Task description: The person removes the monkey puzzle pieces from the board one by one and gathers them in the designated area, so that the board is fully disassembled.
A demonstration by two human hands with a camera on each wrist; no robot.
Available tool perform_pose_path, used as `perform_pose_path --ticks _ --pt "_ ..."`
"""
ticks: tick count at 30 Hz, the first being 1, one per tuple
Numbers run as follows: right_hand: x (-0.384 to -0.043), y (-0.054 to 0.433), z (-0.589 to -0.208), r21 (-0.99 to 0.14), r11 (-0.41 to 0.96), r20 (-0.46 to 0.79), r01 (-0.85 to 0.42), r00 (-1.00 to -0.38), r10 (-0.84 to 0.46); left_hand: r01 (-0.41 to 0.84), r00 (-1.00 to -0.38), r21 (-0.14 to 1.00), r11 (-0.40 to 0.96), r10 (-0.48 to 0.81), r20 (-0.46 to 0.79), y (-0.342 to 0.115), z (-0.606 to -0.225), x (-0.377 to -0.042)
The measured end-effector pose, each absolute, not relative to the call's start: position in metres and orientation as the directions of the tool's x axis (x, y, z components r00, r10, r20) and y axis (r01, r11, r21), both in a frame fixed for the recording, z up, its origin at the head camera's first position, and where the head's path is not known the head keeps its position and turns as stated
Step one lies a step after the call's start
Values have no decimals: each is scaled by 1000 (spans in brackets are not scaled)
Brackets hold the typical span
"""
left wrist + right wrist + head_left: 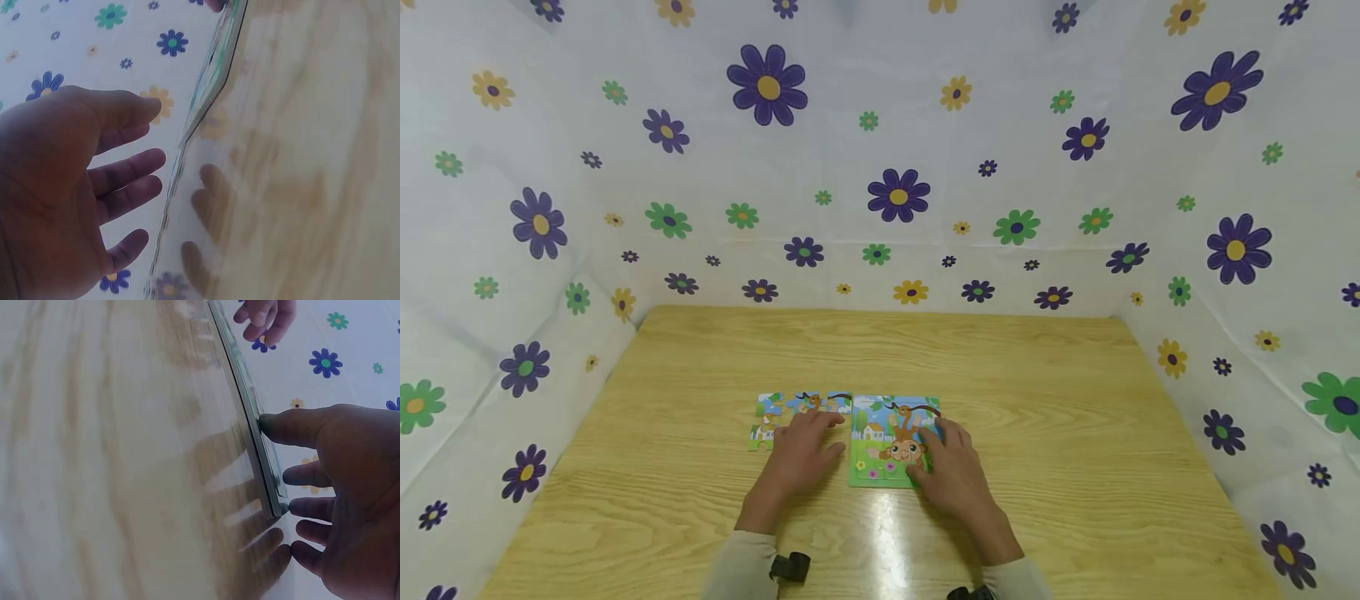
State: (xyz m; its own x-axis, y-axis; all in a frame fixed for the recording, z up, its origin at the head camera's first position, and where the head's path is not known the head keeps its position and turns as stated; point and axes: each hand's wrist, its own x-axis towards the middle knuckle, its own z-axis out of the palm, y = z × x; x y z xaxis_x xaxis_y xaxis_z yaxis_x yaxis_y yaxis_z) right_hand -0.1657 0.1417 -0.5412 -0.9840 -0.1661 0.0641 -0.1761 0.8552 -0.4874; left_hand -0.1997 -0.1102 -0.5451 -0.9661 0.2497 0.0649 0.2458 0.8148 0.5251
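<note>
Right hand (957,475) spread on puzzle (872,454), left hand (803,454) relaxed, empty; wooden table (1060,417), flowered hangings (827,158).

2 forearms (760,508) reach forward, left hand (801,454) and right hand (953,473) palm-down, thumbs (122,107) apart from relaxed fingers (130,171).

Puzzle board (867,462): right edge part-hidden | puzzle pieces (770,404): part-hidden (hands (803,454) over both) | sleeves (741,568): cut off below

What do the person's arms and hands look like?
The left hand and right hand are ungloved. The left sleeve and right sleeve are plain, cream-coloured. A black wrist camera shows on the left; the right wrist camera, also black, is partly cut off.
</note>
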Motion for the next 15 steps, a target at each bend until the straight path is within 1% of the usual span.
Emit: perform_pose_path --ticks 3,7,15 --pt "-164 144 -544 -478 866 44 -149 -988 -146 290 -954 514 807 284 93 -97 -546 -199" --pt "-163 145 -546 -479 867 28 -140 -989 -144 342 -936 485 805 338 100 -80 -548 -196" --pt "-161 145 -542 -472 867 41 -161 -986 -160 385 -918 440 811 384 96 -61 -545 -197"
